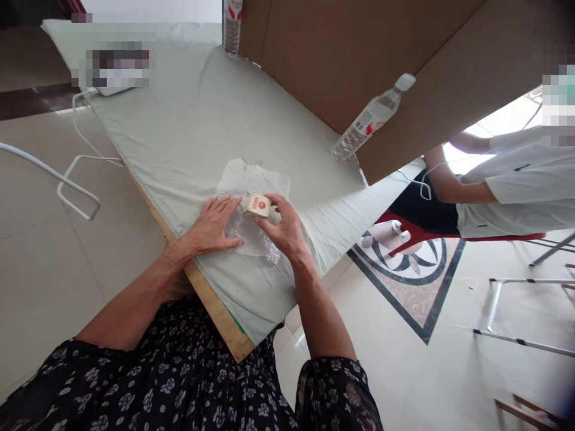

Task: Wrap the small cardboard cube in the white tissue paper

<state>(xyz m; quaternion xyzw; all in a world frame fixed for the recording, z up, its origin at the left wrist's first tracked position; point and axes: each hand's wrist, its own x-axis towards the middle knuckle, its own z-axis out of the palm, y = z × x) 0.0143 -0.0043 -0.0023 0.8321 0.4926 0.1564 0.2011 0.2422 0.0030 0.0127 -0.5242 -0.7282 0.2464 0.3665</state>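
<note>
A small cream-coloured box (258, 205) with a red print on its top sits over a sheet of bubble wrap (254, 174) near the table's corner. My right hand (284, 227) grips the box from its right side, thumb in front and fingers behind. Flat on the left part of the bubble wrap lies my left hand (218, 226), its fingers spread and nothing in it. The wrap is spread out and a little crumpled, and both hands partly cover it.
A large cardboard panel (341, 66) stands across the cloth-covered table (179, 108). One water bottle (371, 120) leans by its near end; another bottle (232, 30) stands at the far end. A person in a white shirt (516, 185) sits beyond the panel, right.
</note>
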